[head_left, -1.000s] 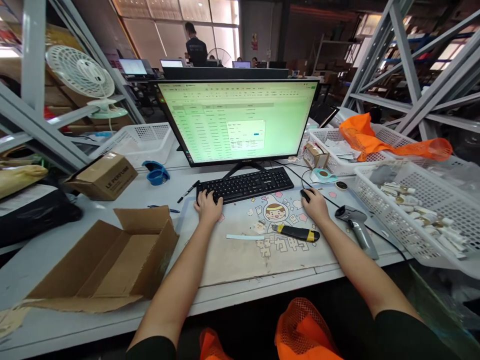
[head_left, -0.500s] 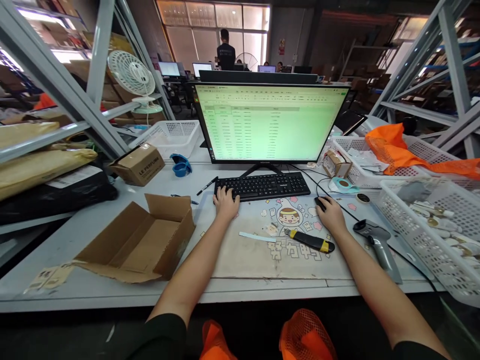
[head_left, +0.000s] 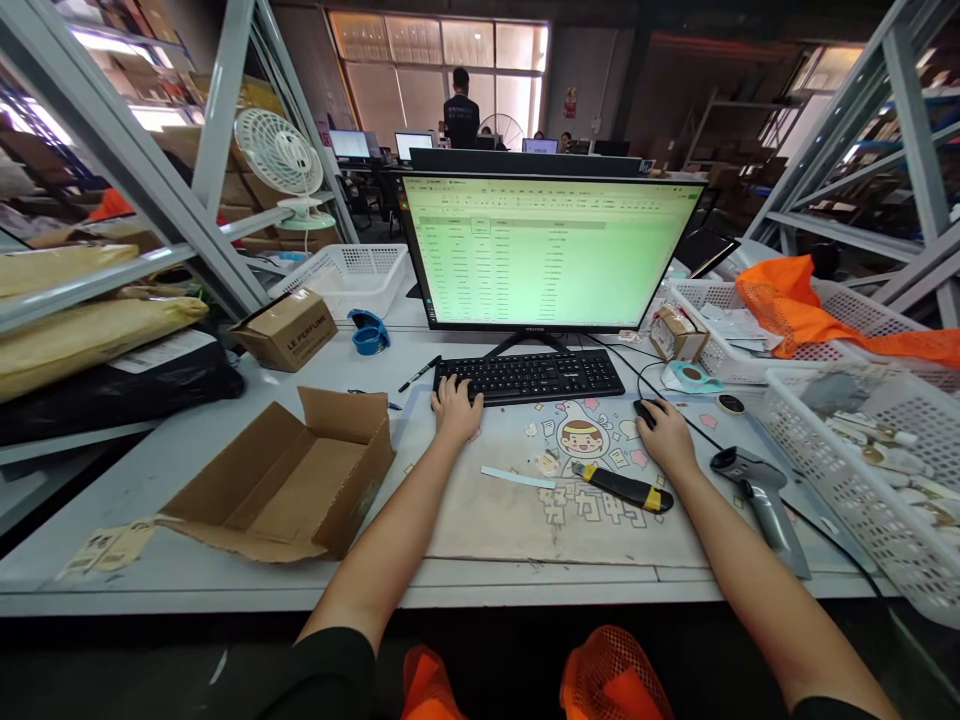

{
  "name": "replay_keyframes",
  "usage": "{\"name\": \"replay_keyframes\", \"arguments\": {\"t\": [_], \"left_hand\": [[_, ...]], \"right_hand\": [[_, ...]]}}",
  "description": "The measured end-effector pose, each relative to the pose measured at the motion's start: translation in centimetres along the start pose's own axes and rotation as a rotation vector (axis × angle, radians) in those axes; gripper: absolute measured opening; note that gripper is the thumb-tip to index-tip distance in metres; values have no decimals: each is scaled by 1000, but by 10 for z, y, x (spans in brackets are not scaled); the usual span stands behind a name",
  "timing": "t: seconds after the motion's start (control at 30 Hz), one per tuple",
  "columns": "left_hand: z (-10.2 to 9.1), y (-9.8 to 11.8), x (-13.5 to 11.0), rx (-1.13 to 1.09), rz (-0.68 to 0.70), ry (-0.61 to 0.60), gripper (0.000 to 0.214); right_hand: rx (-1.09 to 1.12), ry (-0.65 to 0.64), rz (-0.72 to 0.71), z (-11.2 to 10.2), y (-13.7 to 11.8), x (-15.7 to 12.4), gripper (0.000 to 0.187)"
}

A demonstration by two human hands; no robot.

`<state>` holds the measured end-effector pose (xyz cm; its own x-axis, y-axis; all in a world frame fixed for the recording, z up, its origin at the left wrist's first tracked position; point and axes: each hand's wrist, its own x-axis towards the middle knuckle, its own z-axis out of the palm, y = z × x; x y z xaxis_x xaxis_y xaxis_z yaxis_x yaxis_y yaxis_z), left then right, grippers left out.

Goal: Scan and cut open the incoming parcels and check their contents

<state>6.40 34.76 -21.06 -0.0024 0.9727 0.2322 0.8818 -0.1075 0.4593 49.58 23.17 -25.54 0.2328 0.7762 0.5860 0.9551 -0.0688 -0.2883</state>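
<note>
My left hand (head_left: 456, 408) rests with fingers spread on the left end of a black keyboard (head_left: 540, 376). My right hand (head_left: 666, 434) is wrapped over a black computer mouse (head_left: 643, 412), most of which it covers. Behind the keyboard stands a monitor (head_left: 551, 260) showing a greenish spreadsheet. Between my forearms, a black and yellow utility knife (head_left: 626, 488) and a pale paper strip (head_left: 517, 478) lie on a cartoon-printed desk mat (head_left: 480, 525). A grey barcode scanner (head_left: 761, 500) lies right of my right wrist.
An open cardboard box (head_left: 292, 490) sits left of my left forearm, with a closed perfume carton (head_left: 292, 332) behind it. White baskets (head_left: 892, 530) line the right side, one draped with orange mesh (head_left: 787, 300). A small fan (head_left: 279, 152) hangs at left. A person (head_left: 460, 112) stands far back.
On the screen, the outlined cell has shifted one column to the right. The view has moved slightly; both hands keep their places on the keyboard and mouse.
</note>
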Motion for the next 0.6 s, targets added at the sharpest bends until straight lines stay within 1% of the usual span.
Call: {"name": "replay_keyframes", "arguments": {"t": [0.6], "left_hand": [[1,-2,2,15,13,7,54]], "right_hand": [[-35,-6,53,0,-1,0,46]]}}
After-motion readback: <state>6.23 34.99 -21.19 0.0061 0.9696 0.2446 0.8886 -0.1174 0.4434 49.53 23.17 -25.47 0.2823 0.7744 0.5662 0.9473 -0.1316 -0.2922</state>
